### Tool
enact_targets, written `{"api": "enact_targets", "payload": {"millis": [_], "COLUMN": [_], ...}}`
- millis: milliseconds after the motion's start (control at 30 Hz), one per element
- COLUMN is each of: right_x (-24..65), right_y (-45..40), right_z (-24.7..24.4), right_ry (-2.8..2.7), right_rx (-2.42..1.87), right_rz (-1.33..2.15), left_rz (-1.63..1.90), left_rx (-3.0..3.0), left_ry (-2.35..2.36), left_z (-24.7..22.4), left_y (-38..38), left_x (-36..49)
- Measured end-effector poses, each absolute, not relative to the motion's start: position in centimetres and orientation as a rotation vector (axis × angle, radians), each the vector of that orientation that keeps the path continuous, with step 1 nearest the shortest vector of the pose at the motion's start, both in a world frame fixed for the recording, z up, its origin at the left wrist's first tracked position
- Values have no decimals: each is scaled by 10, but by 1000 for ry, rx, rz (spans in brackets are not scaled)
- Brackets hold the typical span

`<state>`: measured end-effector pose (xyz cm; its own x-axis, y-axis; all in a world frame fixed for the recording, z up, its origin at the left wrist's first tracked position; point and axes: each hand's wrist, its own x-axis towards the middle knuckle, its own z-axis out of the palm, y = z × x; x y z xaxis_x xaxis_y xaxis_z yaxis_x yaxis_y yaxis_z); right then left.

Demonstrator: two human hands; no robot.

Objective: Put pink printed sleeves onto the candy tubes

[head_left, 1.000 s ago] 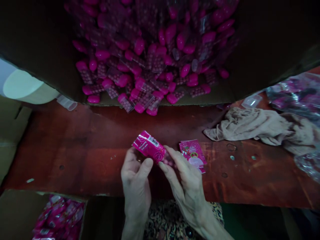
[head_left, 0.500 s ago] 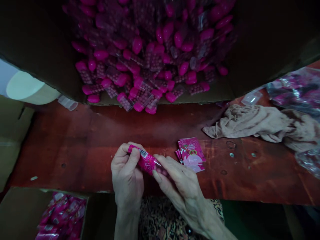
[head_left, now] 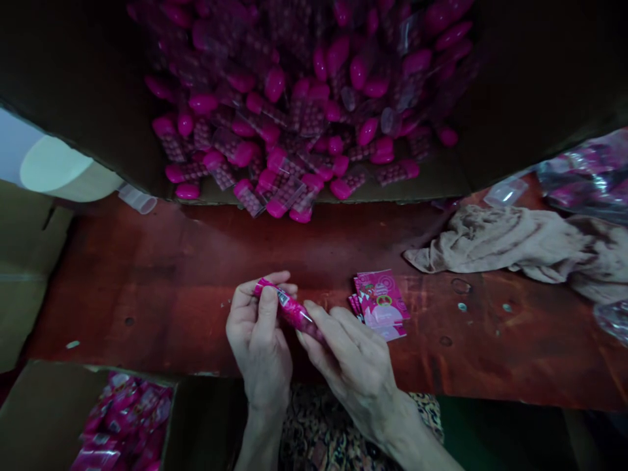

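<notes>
Three things sit at the far left: a cream round lid or tub (head_left: 55,168), a flap of brown cardboard (head_left: 29,261) below it, and a small clear plastic cup (head_left: 137,199) lying on its side at the edge of a red-brown wooden table (head_left: 147,261). Below these, an open cardboard box (head_left: 44,399) holds pink foil packets (head_left: 122,418). Above the table, a large cardboard box (head_left: 73,72) is heaped with pink blister strips (head_left: 275,157) in clear wrapping. At the centre, the left hand (head_left: 260,340) and the right hand (head_left: 353,369) hold a narrow pink printed packet (head_left: 289,309) with a barcode, just above the table and between them. The left thumb and fingers (head_left: 267,307) pinch its upper end, while the right fingers (head_left: 318,320) grasp its lower end; neither hand is clenched into a fist. A patterned garment (head_left: 314,425) shows below the hands. To the right lies a small stack of pink printed cards (head_left: 380,304), then a crumpled beige cloth (head_left: 510,248), a clear plastic piece (head_left: 505,193), and clear bags with pink contents (head_left: 583,183) at the far edge.
</notes>
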<state>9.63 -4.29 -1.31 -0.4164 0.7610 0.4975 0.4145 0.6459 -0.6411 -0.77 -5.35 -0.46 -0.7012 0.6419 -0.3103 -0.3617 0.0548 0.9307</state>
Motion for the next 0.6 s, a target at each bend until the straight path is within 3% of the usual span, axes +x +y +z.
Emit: {"api": "enact_targets", "payload": {"millis": [233,600], "right_x": [96,92], "right_y": [-46,-57], "right_z": [-20,-18], "right_ry": [-1970,-1668], "right_rx": [-1004,-1305], "right_rz": [420,1085], "left_rz": [1539,1510], "left_rx": [-13,6], "left_ry": [1253,1191], "left_z": [-5,3], "left_y": [-63,-56], "left_x": [-9,-2]}}
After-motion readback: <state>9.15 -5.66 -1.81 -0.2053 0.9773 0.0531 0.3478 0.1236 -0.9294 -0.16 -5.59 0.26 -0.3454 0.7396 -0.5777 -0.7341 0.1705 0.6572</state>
